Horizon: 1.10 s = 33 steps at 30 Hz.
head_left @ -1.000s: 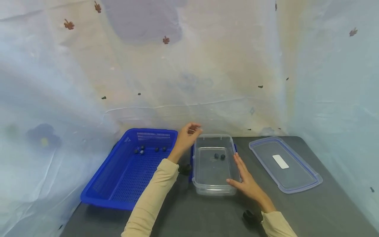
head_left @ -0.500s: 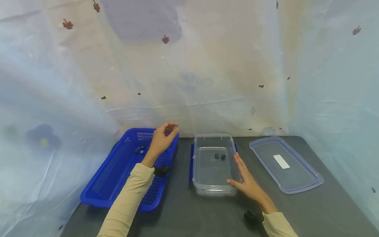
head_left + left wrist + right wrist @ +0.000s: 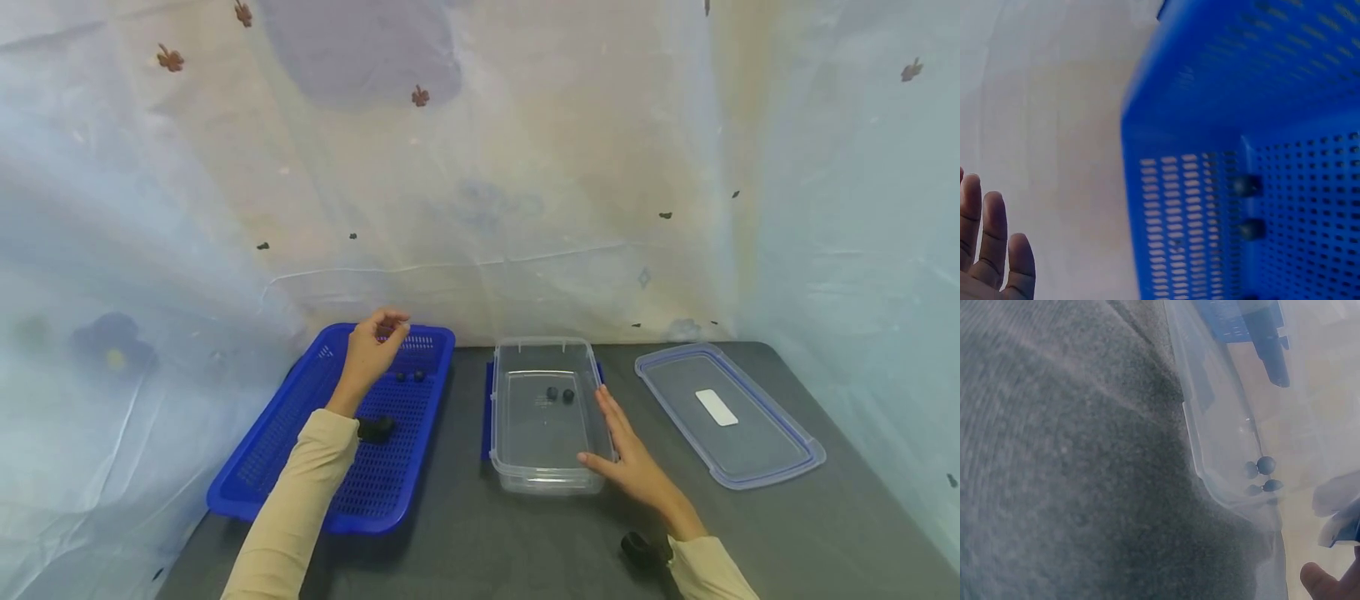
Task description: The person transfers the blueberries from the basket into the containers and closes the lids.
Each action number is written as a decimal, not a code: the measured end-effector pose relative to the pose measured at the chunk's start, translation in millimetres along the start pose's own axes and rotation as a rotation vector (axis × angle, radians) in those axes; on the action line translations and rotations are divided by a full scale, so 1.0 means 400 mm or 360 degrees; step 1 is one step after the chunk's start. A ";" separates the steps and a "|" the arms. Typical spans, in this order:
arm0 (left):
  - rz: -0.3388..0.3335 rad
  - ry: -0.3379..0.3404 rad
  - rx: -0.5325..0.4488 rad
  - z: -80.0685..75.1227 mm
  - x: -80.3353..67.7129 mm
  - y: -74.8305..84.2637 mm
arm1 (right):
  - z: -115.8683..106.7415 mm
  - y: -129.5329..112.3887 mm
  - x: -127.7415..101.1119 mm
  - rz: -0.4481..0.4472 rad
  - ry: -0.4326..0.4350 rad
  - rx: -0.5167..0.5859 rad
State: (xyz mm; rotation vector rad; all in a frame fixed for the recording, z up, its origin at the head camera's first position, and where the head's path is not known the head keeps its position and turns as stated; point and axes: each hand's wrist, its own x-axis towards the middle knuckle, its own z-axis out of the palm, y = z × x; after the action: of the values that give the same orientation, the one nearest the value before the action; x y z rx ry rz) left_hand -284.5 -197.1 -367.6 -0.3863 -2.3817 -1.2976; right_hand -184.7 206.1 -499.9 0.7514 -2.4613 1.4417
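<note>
My left hand point(image 3: 369, 354) hovers over the far part of a blue perforated basket point(image 3: 375, 492), fingers loosely bent with nothing visible between them. Two small dark balls point(image 3: 409, 377), blueberry-like, lie in the basket to the right of this hand; the hand hides the spot just left of them. In the left wrist view, the same dark balls point(image 3: 1249, 206) sit by the slotted end wall. My right hand point(image 3: 633, 467) rests along the right rim of a clear plastic container point(image 3: 551, 477), fingers extended and thumb apart. Inside it lie two more dark balls point(image 3: 560, 394).
A clear lid point(image 3: 720, 450) with a blue seal and white label lies on the grey table point(image 3: 480, 542) at the right. Blue latches point(image 3: 487, 412) hang at the container's sides. A patterned plastic sheet point(image 3: 480, 167) hangs behind the table.
My left hand has moved left from beside the container to over the basket, uncovering the right pair of balls and covering others at the left. My right hand stays at the container's rim.
</note>
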 end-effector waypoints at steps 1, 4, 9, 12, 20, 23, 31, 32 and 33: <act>-0.0031 0.0005 -0.0002 -0.002 0.003 -0.008 | -0.001 0.000 0.000 -0.0001 0.0001 -0.0006; -0.0118 0.0046 -0.0031 -0.004 0.014 -0.032 | -0.003 -0.001 0.002 -0.0004 0.0004 -0.0014; -0.0224 0.0125 -0.0030 0.005 0.027 -0.065 | -0.005 -0.003 0.004 -0.0007 0.0006 -0.0020; -0.0295 0.0135 -0.0012 0.018 0.033 -0.085 | -0.006 -0.003 0.003 0.0002 0.0005 -0.0002; -0.0475 0.0167 0.0036 0.053 0.027 -0.154 | -0.003 0.001 0.001 -0.0003 0.0011 0.0006; -0.0526 0.0210 0.0047 0.063 0.018 -0.174 | 0.000 -0.003 0.000 -0.0007 0.0024 -0.0020; -0.0663 0.0327 0.0048 0.086 -0.006 -0.210 | -0.003 -0.076 0.003 -0.0010 0.0037 0.0028; -0.0685 0.0322 0.0056 0.089 -0.008 -0.215 | -0.004 -0.079 0.004 -0.0015 0.0037 0.0029; -0.0701 0.0318 0.0056 0.092 -0.010 -0.219 | -0.004 -0.074 0.003 -0.0019 0.0036 0.0017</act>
State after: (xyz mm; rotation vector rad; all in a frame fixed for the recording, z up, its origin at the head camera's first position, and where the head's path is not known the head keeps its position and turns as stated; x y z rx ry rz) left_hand -325.5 -212.7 -452.3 0.2860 -2.3895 -1.3937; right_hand -170.6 195.2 -476.0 0.7463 -2.4298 1.4524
